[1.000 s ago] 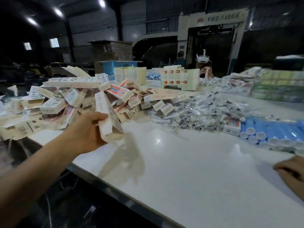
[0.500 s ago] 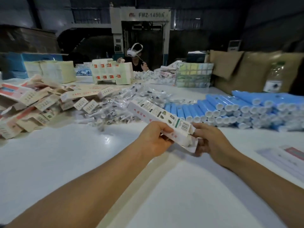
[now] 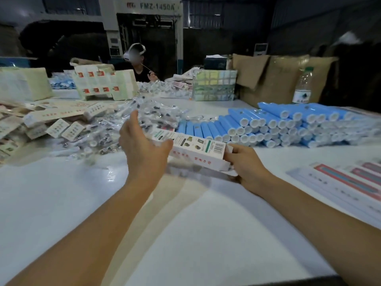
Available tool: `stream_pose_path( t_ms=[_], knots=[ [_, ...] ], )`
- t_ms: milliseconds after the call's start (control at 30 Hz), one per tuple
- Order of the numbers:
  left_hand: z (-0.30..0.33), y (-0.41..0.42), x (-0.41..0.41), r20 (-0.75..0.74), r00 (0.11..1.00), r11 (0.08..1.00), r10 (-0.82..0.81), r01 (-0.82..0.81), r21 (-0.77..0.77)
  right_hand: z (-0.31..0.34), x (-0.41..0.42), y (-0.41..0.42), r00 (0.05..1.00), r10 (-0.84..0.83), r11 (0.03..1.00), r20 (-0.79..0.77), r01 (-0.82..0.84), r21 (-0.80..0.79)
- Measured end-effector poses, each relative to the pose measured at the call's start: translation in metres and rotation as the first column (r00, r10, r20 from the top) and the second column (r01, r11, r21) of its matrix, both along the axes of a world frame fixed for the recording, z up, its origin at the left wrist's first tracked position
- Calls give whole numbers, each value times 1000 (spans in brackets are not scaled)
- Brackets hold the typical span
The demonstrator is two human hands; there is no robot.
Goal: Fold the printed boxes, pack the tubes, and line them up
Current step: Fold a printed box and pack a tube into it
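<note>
Well, your R hand (image 3: pixel 246 164) gripped the box (image 3: pixel 198 151) end; L hand (image 3: pixel 144 149) was spread loose, hiding its far end. Tubes (image 3: pixel 288 124) beyond, pile blurred.

tubes (image 3: pixel 288 126) right of sachets (image 3: pixel 148 114), on table (image 3: pixel 61 203)

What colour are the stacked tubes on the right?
Light blue with white caps, clearest in the head view.
</note>
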State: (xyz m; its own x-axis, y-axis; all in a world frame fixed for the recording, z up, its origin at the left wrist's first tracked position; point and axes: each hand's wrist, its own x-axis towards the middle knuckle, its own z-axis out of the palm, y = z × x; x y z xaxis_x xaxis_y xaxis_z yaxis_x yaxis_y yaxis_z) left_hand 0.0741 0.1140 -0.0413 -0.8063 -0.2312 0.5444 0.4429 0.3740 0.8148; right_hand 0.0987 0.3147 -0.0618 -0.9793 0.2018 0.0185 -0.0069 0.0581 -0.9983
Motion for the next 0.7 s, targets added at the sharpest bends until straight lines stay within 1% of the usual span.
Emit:
stream_pose_path(
  t_ms=[33,67,100,133,167,200,233,267,367,500,567,633,700],
  knots=[
    [-2,-1,3,-164,986,954,8,-57,-294,0,2,0,1000,0,1000,-10,1,25],
    [-4,0,5,-244,969,835,-40,-102,-540,0,4,0,1000,0,998,-20,1,60],
    [-7,4,8,-237,968,680,-87,-116,-724,1,5,-1,1000,-1,995,-31,4,104],
    [-10,9,9,-187,977,520,-105,-106,-847,2,7,-2,999,1,987,-42,6,162],
    [-14,14,9,-141,984,385,-110,-89,-919,2,8,-2,999,9,976,-52,3,220],
    [-18,17,8,-110,987,293,-120,-71,-953,3,10,-3,998,24,963,-61,-7,268],
    [-21,18,7,-80,988,241,-128,-48,-969,3,11,-3,997,38,954,-67,-16,301],
    [-22,17,7,-54,988,222,-141,-21,-975,4,13,-3,996,46,948,-71,-21,317],
    [-23,13,8,13,983,247,-184,59,-967,4,14,-2,995,69,940,-74,-40,340],
    [-26,16,11,18,980,256,-198,70,-964,3,12,0,996,77,912,-54,-48,407],
    [-27,18,10,10,981,242,-191,57,-969,6,9,4,998,21,913,-62,7,408],
    [-30,18,8,9,982,238,-187,55,-970,14,2,8,992,-44,916,-121,88,391],
    [-32,18,6,-2,981,250,-193,47,-967,24,-11,13,978,-119,888,-171,182,423]
  ],
)
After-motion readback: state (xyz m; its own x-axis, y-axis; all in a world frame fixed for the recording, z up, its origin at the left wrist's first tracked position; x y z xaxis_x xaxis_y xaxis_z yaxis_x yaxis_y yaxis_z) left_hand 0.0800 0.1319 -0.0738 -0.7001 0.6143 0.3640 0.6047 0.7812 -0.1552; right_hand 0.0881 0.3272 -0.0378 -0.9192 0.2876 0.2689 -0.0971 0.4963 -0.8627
